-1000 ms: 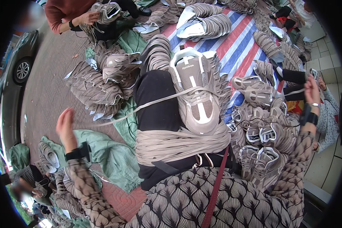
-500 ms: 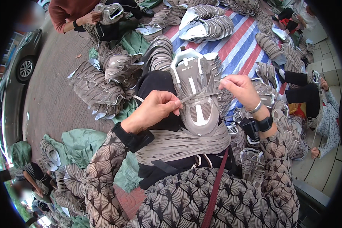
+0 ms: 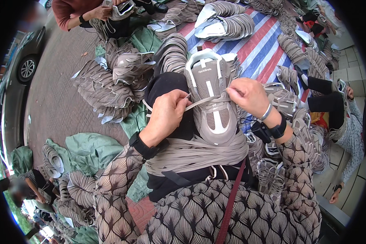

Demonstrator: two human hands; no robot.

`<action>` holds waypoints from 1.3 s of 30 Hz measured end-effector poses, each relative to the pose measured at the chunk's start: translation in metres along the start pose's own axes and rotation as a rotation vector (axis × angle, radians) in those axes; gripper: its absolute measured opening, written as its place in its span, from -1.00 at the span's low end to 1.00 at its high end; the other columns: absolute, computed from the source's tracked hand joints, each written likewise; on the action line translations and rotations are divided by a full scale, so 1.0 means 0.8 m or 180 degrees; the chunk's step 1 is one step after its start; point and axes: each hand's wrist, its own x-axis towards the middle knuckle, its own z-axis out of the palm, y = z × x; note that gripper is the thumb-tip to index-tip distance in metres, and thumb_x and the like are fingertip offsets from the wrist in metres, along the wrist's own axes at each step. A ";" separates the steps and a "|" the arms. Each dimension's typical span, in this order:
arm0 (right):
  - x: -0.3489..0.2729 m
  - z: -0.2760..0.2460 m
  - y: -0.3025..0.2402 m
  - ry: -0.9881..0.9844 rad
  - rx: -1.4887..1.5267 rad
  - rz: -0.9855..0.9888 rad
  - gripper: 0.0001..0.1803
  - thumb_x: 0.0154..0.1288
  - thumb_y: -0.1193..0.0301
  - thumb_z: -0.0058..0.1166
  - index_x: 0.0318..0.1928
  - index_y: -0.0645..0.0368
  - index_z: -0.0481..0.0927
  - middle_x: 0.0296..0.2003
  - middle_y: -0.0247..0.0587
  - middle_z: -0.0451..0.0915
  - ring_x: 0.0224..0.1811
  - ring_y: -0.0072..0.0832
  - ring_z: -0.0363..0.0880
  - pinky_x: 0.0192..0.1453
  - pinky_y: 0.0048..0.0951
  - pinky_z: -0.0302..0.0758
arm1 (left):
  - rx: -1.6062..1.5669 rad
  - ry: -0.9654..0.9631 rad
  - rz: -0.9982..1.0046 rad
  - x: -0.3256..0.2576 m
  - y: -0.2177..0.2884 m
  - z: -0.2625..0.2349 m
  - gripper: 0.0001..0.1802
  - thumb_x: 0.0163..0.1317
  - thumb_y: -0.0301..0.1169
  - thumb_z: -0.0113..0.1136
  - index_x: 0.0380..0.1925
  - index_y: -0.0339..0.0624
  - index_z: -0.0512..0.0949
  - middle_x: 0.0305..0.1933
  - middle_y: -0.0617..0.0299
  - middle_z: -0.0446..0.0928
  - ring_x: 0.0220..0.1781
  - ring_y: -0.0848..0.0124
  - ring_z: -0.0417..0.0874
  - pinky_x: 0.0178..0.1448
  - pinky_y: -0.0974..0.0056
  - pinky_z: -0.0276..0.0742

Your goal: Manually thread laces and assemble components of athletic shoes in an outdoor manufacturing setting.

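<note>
A grey-brown shoe upper [image 3: 203, 85] with white trim rests on my lap, toe toward me. A flat beige shoelace [image 3: 205, 102] crosses its lower tongue area, threaded near the lowest eyelets. To its left, my left hand [image 3: 166, 114] pinches the lace, with a thin tip poking up past the fingertips. My right hand [image 3: 250, 96] is closed at the upper's right edge, fingertips together by the eyelets with a lace tip at them. Below the toe, a thick bundle of beige laces [image 3: 195, 156] lies across my thighs.
Stacks of matching shoe uppers [image 3: 103, 91] lie around me, some on a striped tarpaulin [image 3: 252, 49]. Green sacking [image 3: 89, 148] is at the left. Other people work nearby: a red sleeve [image 3: 63, 14] at upper left, a patterned sleeve [image 3: 351, 138] at right. A car [image 3: 20, 85] stands far left.
My left hand has shifted slightly right and turned, now with the lace tip upward. My right hand has come down-left against the upper's edge. The nearby person's lower hand at right has moved down.
</note>
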 end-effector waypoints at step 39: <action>0.131 -0.015 0.024 -0.0449 0.1794 0.0336 -0.82 0.33 0.35 0.00 -0.37 0.14 0.57 -0.50 -0.41 0.45 -0.47 -0.64 0.41 -0.42 -0.57 0.37 | 0.0698 -0.0360 0.1131 0.112 0.033 -0.009 -0.80 0.15 -0.28 0.20 -0.46 -0.19 0.63 -0.49 0.20 0.55 -0.35 0.29 0.55 -0.16 0.20 0.37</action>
